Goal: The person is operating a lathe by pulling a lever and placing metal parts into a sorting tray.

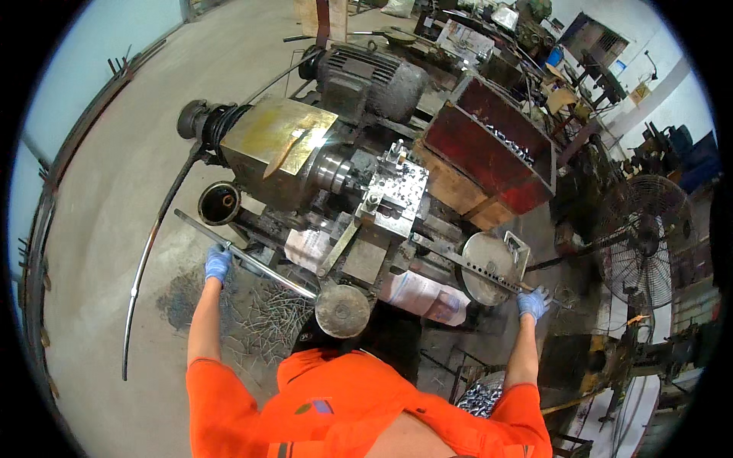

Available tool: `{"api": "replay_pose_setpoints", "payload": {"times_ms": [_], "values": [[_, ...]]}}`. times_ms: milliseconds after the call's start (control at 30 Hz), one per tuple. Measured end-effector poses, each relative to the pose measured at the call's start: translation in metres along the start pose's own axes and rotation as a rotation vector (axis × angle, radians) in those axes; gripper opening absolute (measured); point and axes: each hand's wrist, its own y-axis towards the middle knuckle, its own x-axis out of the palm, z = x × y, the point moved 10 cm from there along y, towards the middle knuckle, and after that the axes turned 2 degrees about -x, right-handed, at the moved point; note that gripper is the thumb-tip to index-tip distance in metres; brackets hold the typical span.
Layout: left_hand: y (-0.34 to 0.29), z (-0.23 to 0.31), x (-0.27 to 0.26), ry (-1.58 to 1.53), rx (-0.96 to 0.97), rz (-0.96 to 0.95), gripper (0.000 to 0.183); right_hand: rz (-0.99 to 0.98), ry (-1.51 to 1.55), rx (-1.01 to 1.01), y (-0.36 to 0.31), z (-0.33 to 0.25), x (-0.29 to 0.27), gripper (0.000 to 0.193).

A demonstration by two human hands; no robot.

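A small lathe-like machine with a metal chuck (331, 172) stands before me. My left hand (218, 262), in a blue glove, is closed on a long round metal lever (267, 270) that slopes across the machine's left front. At the right, my gloved right hand (534, 303) grips the outer end of a flat lever with a row of holes (479, 269). That lever reaches from the shiny tool slide (398, 197) over a round plate (489, 263). Some fingers of both hands are hidden. Whether a workpiece sits in the chuck is too small to tell.
A red open box (489, 145) with small metal pieces stands behind the slide. Beyond it are an electric motor (370, 80) and, at right, a fan (645, 240). Metal shavings (267, 320) litter the left floor. Small shiny parts (481, 398) lie near my right elbow.
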Motion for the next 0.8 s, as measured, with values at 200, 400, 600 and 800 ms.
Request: {"api": "replay_pose_setpoints", "payload": {"times_ms": [200,400,600,800], "values": [[-0.044,0.089,0.044,0.917,0.515,-0.247,0.031,-0.018,-0.027,-0.093,-0.017,0.007,0.003,0.082],[-0.074,0.115,0.034,0.609,0.323,0.003,0.036,0.088,0.069,-0.143,-0.041,0.02,-0.014,0.074],[-0.057,0.067,0.079,0.813,0.482,-0.283,0.028,0.338,0.117,-0.376,-0.047,-0.012,-0.066,0.054],[-0.042,0.047,0.07,0.552,0.325,-0.194,0.034,0.162,0.817,-0.639,-0.069,-0.126,-0.134,0.028]]}}
